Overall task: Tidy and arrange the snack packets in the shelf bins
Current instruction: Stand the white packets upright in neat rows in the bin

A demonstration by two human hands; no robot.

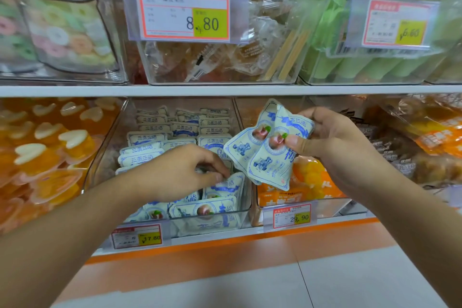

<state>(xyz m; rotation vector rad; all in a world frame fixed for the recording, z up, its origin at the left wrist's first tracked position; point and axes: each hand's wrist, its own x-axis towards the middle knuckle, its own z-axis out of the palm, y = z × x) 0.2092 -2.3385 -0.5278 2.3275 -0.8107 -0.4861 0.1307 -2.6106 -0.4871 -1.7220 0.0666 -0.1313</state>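
Note:
A clear bin (pixel 246 204) on the lower shelf holds several white-and-blue snack packets (pixel 183 130), stacked in rows at the back and loose at the front. My right hand (pixel 332 142) holds two of these packets (pixel 265 155) above the bin's right edge, pinched between thumb and fingers. Inside the bin, my left hand (pixel 185 170) reaches down with its fingers closed on a packet (pixel 228 186) near the front right. Its palm hides part of the pile.
An orange-packet bin (pixel 300 197) stands to the right, and a bin of orange heart-shaped jelly cups (pixel 50 147) to the left. Price tags (pixel 136 236) hang on the shelf front. The upper shelf (pixel 225 90) carries more clear bins. Below lies the orange and grey floor.

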